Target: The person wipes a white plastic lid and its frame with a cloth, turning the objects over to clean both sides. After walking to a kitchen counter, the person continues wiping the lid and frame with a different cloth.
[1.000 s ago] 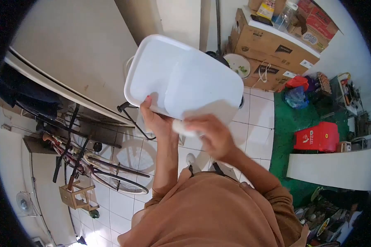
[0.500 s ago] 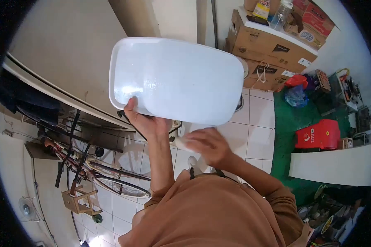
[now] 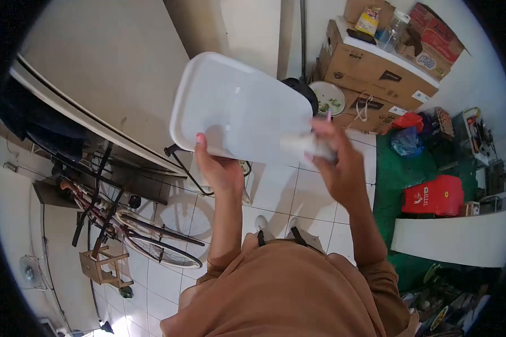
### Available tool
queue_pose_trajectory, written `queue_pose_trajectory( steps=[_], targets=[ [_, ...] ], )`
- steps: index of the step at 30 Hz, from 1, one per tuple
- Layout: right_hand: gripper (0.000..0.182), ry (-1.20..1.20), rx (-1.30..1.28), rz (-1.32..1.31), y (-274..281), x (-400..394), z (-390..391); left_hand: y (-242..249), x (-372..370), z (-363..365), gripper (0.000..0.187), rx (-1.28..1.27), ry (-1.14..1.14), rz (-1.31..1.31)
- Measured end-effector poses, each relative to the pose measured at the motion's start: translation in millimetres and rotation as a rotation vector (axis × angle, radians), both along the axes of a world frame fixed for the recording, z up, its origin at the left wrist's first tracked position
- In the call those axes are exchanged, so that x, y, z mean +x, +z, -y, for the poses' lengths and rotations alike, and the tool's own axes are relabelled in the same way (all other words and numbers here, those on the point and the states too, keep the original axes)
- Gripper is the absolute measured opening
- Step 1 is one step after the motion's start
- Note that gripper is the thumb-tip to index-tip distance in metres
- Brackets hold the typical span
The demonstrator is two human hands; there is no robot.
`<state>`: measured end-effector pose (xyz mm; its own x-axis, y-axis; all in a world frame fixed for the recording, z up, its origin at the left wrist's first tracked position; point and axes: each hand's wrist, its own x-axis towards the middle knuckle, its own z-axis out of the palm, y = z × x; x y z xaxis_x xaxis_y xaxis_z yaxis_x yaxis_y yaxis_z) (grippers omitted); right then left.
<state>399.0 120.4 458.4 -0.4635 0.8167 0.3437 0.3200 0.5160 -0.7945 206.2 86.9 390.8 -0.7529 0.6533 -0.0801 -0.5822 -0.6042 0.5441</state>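
Note:
I hold a large white rectangular plastic tray [image 3: 236, 106] up in front of me, tilted on edge. My left hand [image 3: 216, 165] grips its lower rim, thumb over the edge. At the tray's right edge my right hand [image 3: 334, 163] presses a small white cloth or wad [image 3: 306, 145] against the tray. My brown sleeves and top fill the bottom of the view.
Below is white tiled floor [image 3: 275, 194]. A bicycle [image 3: 135, 227] leans at the left by a wooden stool [image 3: 104, 264]. Stacked cardboard boxes [image 3: 376, 70] stand at the back right, with a green mat [image 3: 399, 168], a red case [image 3: 438, 194] and a white counter edge [image 3: 450, 236].
My right hand with the white wad rose from below the tray's lower edge to its right edge. The tray tilted and swung back to the right.

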Motion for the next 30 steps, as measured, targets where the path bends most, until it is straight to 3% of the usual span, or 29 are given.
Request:
queue_pose_trajectory(
  steps=[2, 4, 5, 8, 11, 18, 23, 26, 27, 29, 30],
  targets=[
    [0.037, -0.098, 0.140, -0.038, 17.2, -12.7, -20.8, -9.7, 12.6, -0.4, 0.060, -0.033, -0.037, -0.035],
    [0.032, -0.114, 0.697, 0.114, 28.6, -27.0, -49.7, -19.6, 23.7, -1.9, 0.064, -0.014, -0.093, -0.118],
    [0.032, -0.118, 0.696, 0.117, 22.1, -32.3, -54.0, -17.4, 28.1, 0.5, 0.064, -0.014, -0.097, -0.117],
    [0.015, 0.171, 0.859, 0.263, 1.5, -53.3, -48.2, -6.9, 28.7, 3.1, 0.065, -0.002, -0.085, -0.199],
    [0.015, 0.458, 0.750, 0.317, -8.0, -55.3, -47.2, -10.8, 15.3, 9.8, 0.063, -0.127, -0.091, -0.311],
    [0.016, 0.285, 0.744, 0.416, 7.1, -35.7, -59.7, -14.9, 1.8, 19.3, 0.058, -0.123, -0.116, -0.377],
    [0.017, 0.458, 0.747, 0.141, -13.6, -62.4, -20.5, -12.6, 11.3, 11.1, 0.057, -0.185, -0.138, -0.446],
    [0.021, 0.239, 0.810, 0.102, -5.1, -45.3, -60.2, -11.9, 9.3, 16.2, 0.054, -0.181, -0.233, -0.365],
    [0.023, 0.021, 0.838, 0.215, 4.9, -41.3, -66.9, -16.0, 11.4, 17.1, 0.054, -0.181, -0.231, -0.361],
    [0.023, -0.006, 0.760, 0.130, 3.8, -47.5, -61.7, -25.2, 14.0, 14.8, 0.053, -0.148, -0.228, -0.381],
    [0.024, 0.128, 0.738, 0.046, -4.7, -54.7, -52.6, -25.8, 13.1, 13.3, 0.053, -0.147, -0.228, -0.382]
  ],
)
